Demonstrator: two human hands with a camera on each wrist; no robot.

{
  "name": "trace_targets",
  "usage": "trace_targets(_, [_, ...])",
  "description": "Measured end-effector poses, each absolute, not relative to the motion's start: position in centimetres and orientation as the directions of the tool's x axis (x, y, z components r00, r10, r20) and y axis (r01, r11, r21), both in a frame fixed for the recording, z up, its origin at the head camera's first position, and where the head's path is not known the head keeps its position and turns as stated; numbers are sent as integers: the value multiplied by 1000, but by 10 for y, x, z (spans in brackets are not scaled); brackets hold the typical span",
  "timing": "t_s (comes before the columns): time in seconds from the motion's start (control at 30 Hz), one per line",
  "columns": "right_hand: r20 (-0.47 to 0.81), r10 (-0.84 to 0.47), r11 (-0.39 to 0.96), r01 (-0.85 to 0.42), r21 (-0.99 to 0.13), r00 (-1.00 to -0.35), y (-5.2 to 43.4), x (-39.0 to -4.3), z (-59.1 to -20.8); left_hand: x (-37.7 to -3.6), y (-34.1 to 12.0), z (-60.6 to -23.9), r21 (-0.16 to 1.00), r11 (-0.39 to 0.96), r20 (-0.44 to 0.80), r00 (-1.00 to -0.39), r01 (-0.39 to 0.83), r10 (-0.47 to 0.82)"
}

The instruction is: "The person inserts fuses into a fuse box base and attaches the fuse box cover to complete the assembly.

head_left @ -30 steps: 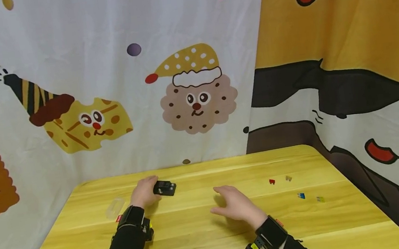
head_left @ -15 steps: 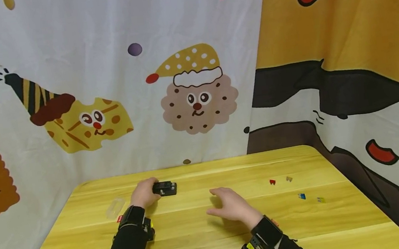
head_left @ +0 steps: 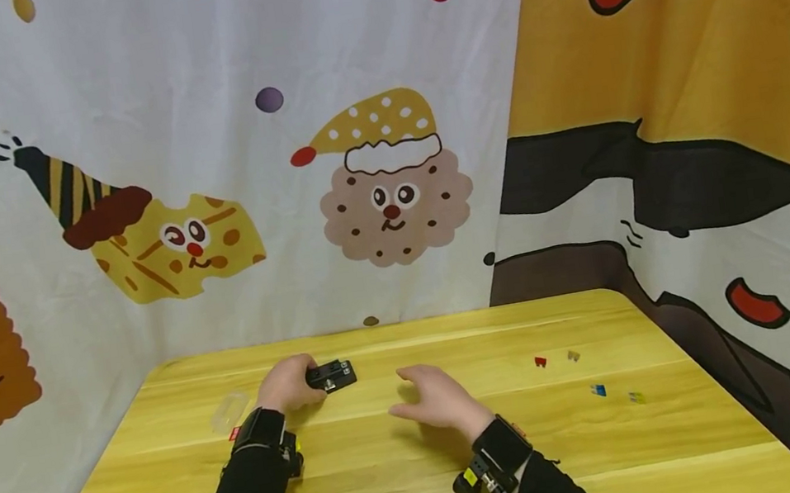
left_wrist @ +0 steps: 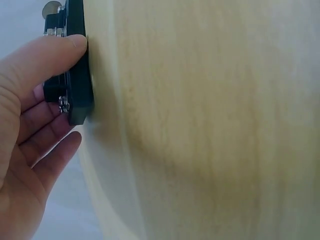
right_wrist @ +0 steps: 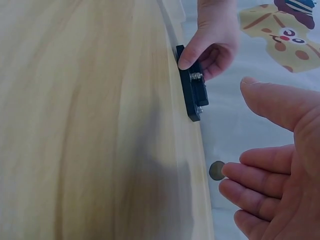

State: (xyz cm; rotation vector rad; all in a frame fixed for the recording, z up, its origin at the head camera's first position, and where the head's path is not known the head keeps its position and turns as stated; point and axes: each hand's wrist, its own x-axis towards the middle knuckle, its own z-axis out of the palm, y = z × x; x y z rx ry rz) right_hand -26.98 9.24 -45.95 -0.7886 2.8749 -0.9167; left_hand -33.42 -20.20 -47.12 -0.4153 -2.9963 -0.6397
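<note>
My left hand (head_left: pixel 288 385) grips a small black fuse block (head_left: pixel 339 375) with metal screw terminals, near the back of the table. In the left wrist view the thumb lies along one side of the fuse block (left_wrist: pixel 80 75), fingers behind it. My right hand (head_left: pixel 436 403) hovers to the right of the block, apart from it and holding nothing. Its thumb and fingers are spread in the right wrist view, where the fuse block (right_wrist: pixel 189 92) lies beyond them. Blade fuses rest on the right: a red fuse (head_left: pixel 541 362), a tan fuse (head_left: pixel 573 356), a blue fuse (head_left: pixel 598 390) and a yellow fuse (head_left: pixel 635 397).
Left of my left hand lies a clear plastic cover (head_left: pixel 229 412), with a small red label (head_left: pixel 235 433) beside it. A wood-grain table (head_left: pixel 382 490) bears everything. Behind it hangs a cartoon-printed curtain (head_left: pixel 201 139).
My right hand has moved left, closer to the fuse block. The left hand keeps its grip and has shifted the block slightly to the right, turning it a little.
</note>
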Motion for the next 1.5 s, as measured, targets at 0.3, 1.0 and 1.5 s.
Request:
trace_targets(0.3, [109, -464, 714, -444, -542, -879, 84, -275, -458, -329, -195, -467, 412, 852, 99, -946, 322, 310])
trace_targets(1.0, [165, -451, 707, -463, -534, -877, 95, -283, -464, -308, -143, -450, 370, 714, 216, -803, 594, 555])
trace_targets(1.5, [182, -487, 717, -510, -476, -854, 121, -284, -461, -297, -116, -452, 366, 692, 234, -781, 622, 579])
